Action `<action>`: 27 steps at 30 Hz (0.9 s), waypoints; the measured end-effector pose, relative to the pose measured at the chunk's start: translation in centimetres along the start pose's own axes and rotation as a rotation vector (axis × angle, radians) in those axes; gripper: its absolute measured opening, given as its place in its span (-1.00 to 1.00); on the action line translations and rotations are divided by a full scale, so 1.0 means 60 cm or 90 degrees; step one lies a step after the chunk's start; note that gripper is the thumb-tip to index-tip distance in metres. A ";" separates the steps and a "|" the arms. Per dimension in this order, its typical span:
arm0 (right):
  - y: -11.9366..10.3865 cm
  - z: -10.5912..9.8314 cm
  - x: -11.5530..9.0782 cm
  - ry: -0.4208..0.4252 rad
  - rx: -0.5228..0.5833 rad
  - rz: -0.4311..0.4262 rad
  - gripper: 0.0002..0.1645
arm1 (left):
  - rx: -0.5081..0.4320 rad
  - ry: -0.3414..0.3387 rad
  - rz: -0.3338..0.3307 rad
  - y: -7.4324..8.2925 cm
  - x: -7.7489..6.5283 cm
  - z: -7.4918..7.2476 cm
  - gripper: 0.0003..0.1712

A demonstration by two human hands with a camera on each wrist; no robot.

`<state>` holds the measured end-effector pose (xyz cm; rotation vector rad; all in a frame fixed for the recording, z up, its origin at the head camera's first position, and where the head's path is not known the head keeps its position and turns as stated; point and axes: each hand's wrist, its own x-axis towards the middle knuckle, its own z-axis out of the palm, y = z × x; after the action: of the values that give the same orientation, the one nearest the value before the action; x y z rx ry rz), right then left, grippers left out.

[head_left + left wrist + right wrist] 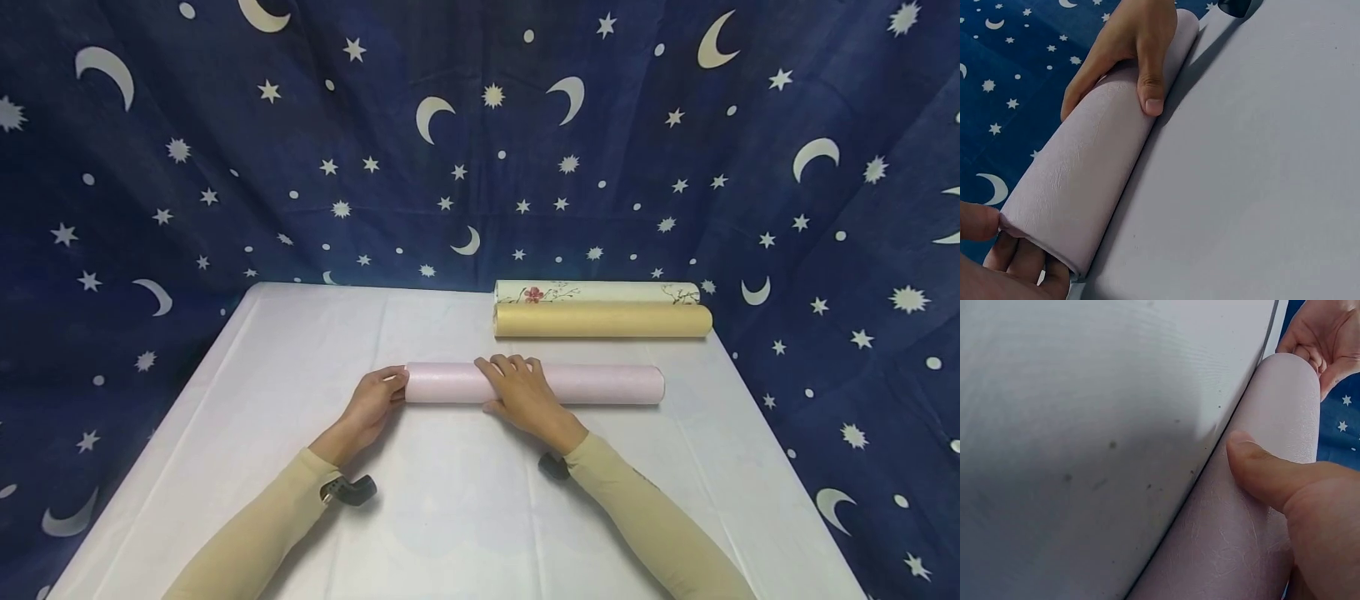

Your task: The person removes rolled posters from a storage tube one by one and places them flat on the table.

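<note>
A pale pink wallpaper roll [600, 384] with a finely creased surface lies crosswise on the white table. At its left end my left hand [375, 404] pinches the rim, and the left wrist view shows the thumb outside and several fingers [1025, 259] tucked at the open end. My right hand [528, 396] grips the roll from above near its middle. Its thumb [1150, 94] lies along the near side while the other fingers reach over the far side.
Behind, at the back right of the white table [450, 517], lie a yellow roll [600, 320] and a cream roll with a blossom print [622, 292], side by side. A dark blue star-and-moon curtain [480, 125] hangs round the table's back and sides.
</note>
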<state>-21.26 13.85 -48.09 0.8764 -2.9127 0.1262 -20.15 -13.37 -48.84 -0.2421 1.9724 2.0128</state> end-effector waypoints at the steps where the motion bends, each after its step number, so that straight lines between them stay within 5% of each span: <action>1: 0.000 0.000 0.000 0.000 0.000 0.000 -0.09 | 0.002 0.003 -0.001 0.000 0.000 -0.002 -0.42; 15: -0.004 0.002 0.004 -0.006 -0.002 0.002 -0.07 | 0.016 0.042 -0.022 -0.003 -0.009 -0.029 -0.26; 27: 0.002 -0.001 -0.008 0.020 -0.003 0.001 -0.09 | 0.018 0.063 -0.013 -0.006 -0.003 -0.025 -0.48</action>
<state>-20.94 14.20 -48.11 0.8636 -2.8831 0.1310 -20.00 -14.91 -49.17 -0.3614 2.0467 1.9951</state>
